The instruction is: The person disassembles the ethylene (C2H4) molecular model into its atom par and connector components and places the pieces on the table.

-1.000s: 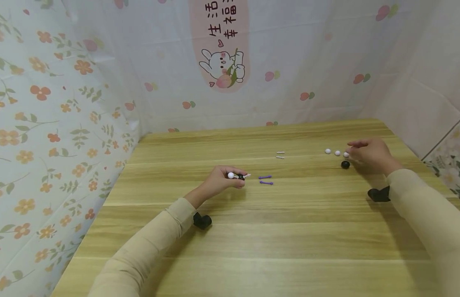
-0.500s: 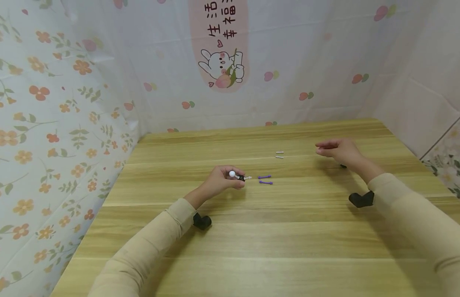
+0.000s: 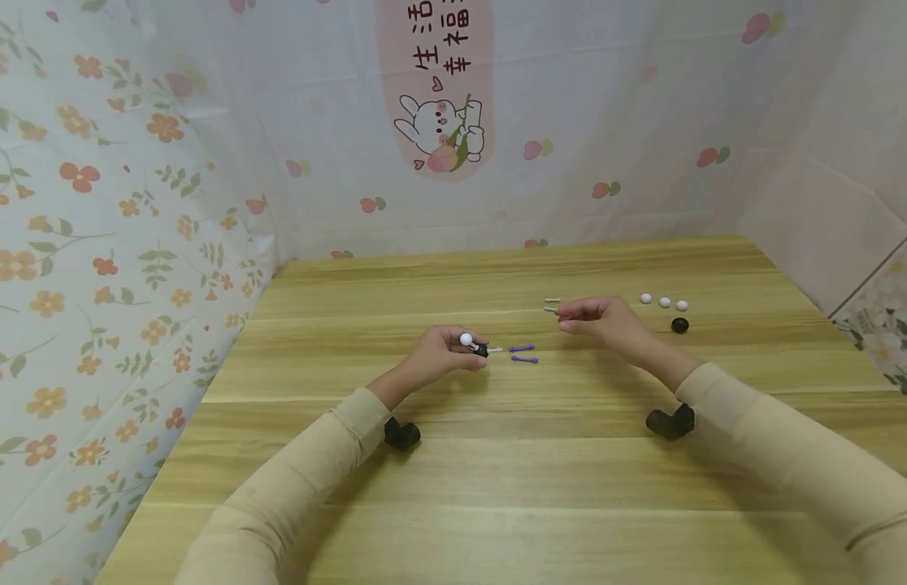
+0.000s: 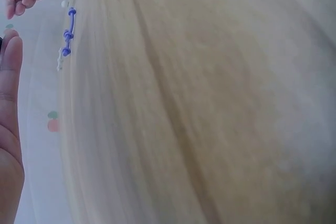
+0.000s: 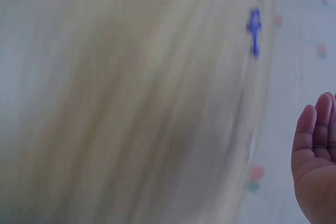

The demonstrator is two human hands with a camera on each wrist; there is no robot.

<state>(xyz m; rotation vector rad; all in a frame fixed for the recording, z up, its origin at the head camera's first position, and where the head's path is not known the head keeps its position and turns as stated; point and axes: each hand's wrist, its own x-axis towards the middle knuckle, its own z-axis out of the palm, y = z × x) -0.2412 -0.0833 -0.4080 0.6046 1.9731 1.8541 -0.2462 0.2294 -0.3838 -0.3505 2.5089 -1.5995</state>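
My left hand (image 3: 444, 351) pinches a small ball-and-stick model by its black ball (image 3: 481, 350). A white ball (image 3: 466, 340) sits on one of its white sticks, and another stick (image 3: 496, 350) points right, bare at its end. My right hand (image 3: 607, 325) reaches over the table with its fingertips right at two short white connector rods (image 3: 552, 301). Its fingers (image 5: 320, 135) look fairly straight in the right wrist view, and nothing shows in them. Between the hands lie two purple connector rods (image 3: 523, 348), one behind the other.
Three white balls (image 3: 664, 302) stand in a row at the back right, with a loose black ball (image 3: 679, 325) in front of them. Black wrist-worn devices (image 3: 671, 422) hang under both sleeves. Patterned cloth (image 3: 314, 146) borders the wooden table (image 3: 497, 487).
My right hand has moved left from the row of white balls to the white rods. My left hand keeps its place, while the model in it has turned slightly, its white ball shifting right.
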